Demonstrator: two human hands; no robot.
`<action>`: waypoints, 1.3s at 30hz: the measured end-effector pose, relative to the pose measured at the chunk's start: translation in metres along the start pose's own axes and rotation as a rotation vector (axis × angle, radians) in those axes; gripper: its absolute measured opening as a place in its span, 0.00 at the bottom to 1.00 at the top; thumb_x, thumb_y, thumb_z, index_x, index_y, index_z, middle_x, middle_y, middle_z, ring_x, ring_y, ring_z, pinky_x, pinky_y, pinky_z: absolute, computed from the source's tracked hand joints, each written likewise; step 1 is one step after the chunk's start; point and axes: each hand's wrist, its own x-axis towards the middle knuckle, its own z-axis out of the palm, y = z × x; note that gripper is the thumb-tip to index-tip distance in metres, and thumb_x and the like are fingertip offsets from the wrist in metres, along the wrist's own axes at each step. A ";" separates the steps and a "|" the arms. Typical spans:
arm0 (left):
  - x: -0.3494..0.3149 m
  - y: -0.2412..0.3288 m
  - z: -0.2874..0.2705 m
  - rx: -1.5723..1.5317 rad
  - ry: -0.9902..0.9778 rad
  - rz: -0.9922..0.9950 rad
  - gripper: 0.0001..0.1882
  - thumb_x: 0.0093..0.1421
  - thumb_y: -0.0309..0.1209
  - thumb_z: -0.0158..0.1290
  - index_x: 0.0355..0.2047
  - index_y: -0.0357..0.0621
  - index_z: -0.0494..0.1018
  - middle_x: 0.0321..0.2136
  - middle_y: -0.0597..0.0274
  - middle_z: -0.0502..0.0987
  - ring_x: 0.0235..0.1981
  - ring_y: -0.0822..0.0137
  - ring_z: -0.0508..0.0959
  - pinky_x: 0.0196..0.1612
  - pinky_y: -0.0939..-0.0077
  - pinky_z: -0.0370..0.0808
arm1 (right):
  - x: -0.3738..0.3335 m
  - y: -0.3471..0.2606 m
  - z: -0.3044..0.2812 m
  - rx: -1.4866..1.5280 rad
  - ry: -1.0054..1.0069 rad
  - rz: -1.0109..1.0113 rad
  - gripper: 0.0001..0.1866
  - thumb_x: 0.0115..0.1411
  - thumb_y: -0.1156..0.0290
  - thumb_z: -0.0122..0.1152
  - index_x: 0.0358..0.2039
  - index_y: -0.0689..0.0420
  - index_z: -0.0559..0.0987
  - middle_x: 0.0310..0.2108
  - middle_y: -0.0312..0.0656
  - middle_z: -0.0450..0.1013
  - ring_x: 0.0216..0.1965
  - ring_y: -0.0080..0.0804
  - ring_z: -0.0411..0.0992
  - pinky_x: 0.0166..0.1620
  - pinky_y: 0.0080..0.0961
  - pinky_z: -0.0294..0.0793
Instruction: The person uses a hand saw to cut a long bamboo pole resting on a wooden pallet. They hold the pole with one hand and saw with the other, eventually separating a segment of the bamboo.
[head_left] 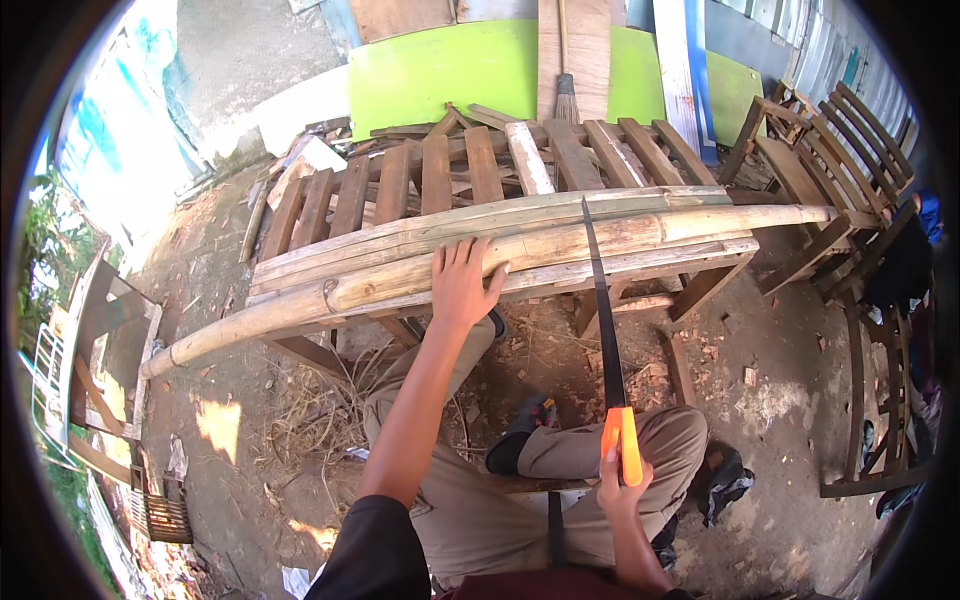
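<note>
A long bamboo pole [390, 284] lies lengthwise along a slatted wooden bench [690, 262], its left end sticking out well past the bench. My left hand [462, 285] rests on top of the pole left of its middle, fingers laid over it and thumb apart. Down by my right knee, my right hand [622, 488] is closed round the orange handle of a hand saw [606, 340]. The saw's dark blade points away from me and crosses over the pole, right of my left hand. Whether its teeth touch the bamboo I cannot tell.
Behind the pole are the bench's spaced slats [436, 175]. A broom [566, 98] leans against boards at the back. Wooden chairs [800, 165] stand at the right. Dry fibres [320, 430] litter the ground under the bench, and a black plastic bag [727, 486] lies right of my knee.
</note>
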 end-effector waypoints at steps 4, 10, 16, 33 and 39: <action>-0.015 -0.013 -0.016 0.081 0.020 -0.120 0.39 0.55 0.62 0.61 0.58 0.47 0.72 0.55 0.52 0.74 0.62 0.53 0.68 0.70 0.43 0.51 | -0.029 0.008 -0.014 0.019 -0.003 -0.022 0.09 0.62 0.73 0.64 0.26 0.62 0.76 0.13 0.36 0.64 0.13 0.25 0.64 0.20 0.26 0.62; 0.006 -0.011 -0.036 0.040 -0.265 -0.226 0.45 0.51 0.67 0.61 0.59 0.48 0.73 0.59 0.54 0.74 0.64 0.53 0.69 0.69 0.36 0.50 | -0.024 -0.013 -0.022 0.056 -0.034 -0.096 0.09 0.61 0.74 0.64 0.26 0.62 0.76 0.13 0.38 0.65 0.13 0.27 0.66 0.20 0.27 0.63; 0.014 -0.015 -0.026 0.108 -0.308 -0.138 0.43 0.53 0.66 0.60 0.57 0.45 0.75 0.58 0.52 0.74 0.62 0.50 0.71 0.65 0.36 0.60 | -0.023 -0.017 -0.038 0.037 0.007 -0.182 0.07 0.61 0.75 0.64 0.28 0.64 0.78 0.14 0.39 0.66 0.14 0.27 0.67 0.22 0.27 0.65; 0.061 -0.045 0.001 0.249 -0.375 0.293 0.46 0.60 0.69 0.48 0.52 0.30 0.74 0.54 0.42 0.73 0.58 0.46 0.74 0.56 0.55 0.76 | -0.013 -0.018 -0.033 0.090 0.023 -0.053 0.05 0.61 0.75 0.63 0.30 0.64 0.78 0.14 0.34 0.66 0.16 0.19 0.65 0.22 0.23 0.64; 0.103 -0.054 0.029 0.277 -0.324 0.332 0.39 0.60 0.64 0.54 0.49 0.35 0.75 0.50 0.48 0.75 0.55 0.51 0.75 0.54 0.57 0.76 | -0.004 -0.014 -0.019 0.088 0.021 -0.030 0.06 0.61 0.75 0.63 0.28 0.63 0.77 0.14 0.36 0.66 0.14 0.22 0.65 0.21 0.24 0.64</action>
